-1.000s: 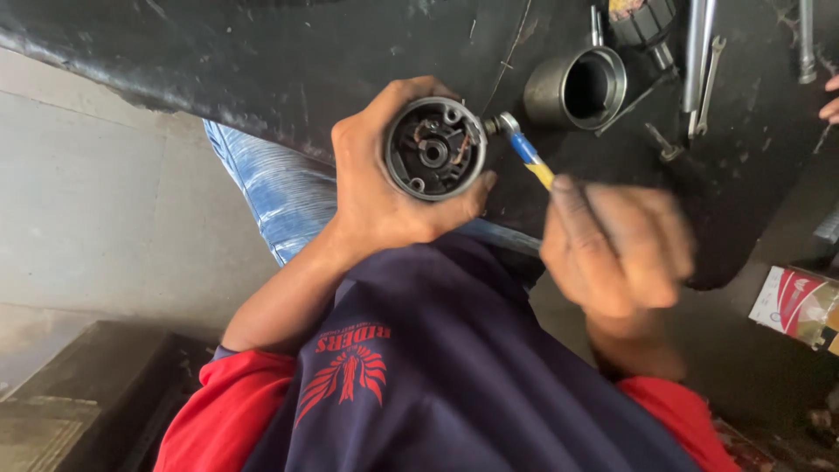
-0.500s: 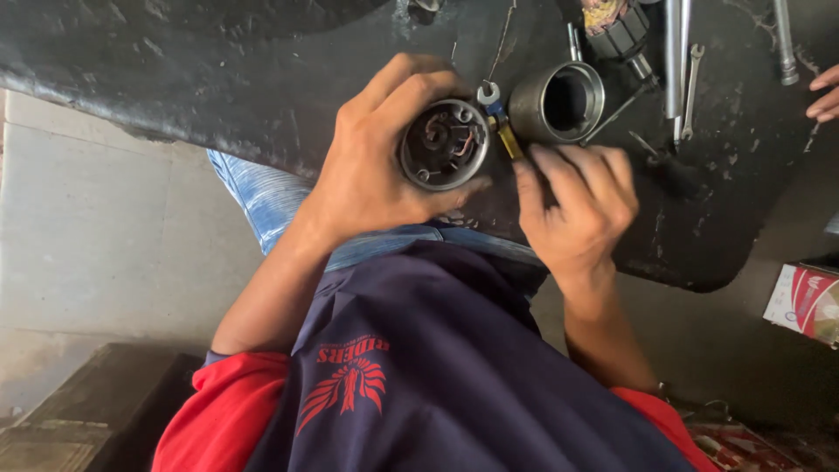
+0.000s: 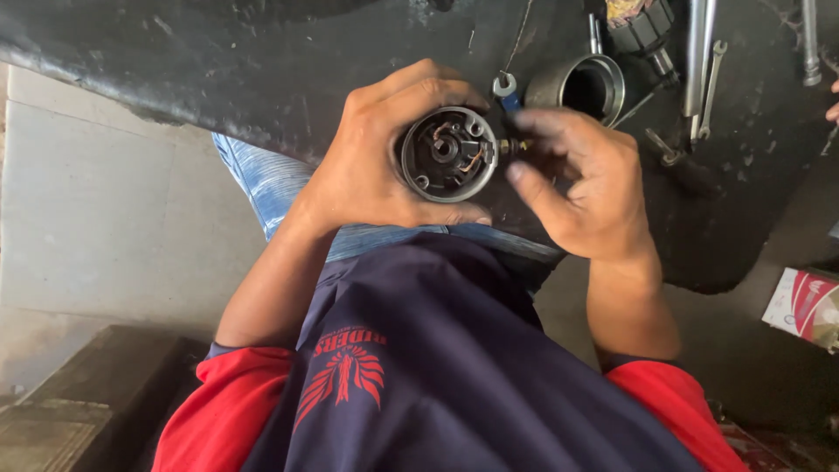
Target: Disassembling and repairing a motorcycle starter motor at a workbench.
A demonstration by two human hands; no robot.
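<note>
Left hand (image 3: 376, 166) wrapped around a round motor end cap (image 3: 448, 154), open face toward the camera, held over the near edge of the dark bench (image 3: 218, 61). Right hand (image 3: 585, 188) pinched shut on a small blue-handled tool (image 3: 509, 98) touching the cap's right rim. Steel cylinder (image 3: 578, 86) lay just beyond on the bench, wrenches (image 3: 703, 70) near it.

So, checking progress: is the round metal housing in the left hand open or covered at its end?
Open: the round metal housing shows its inner parts.
</note>
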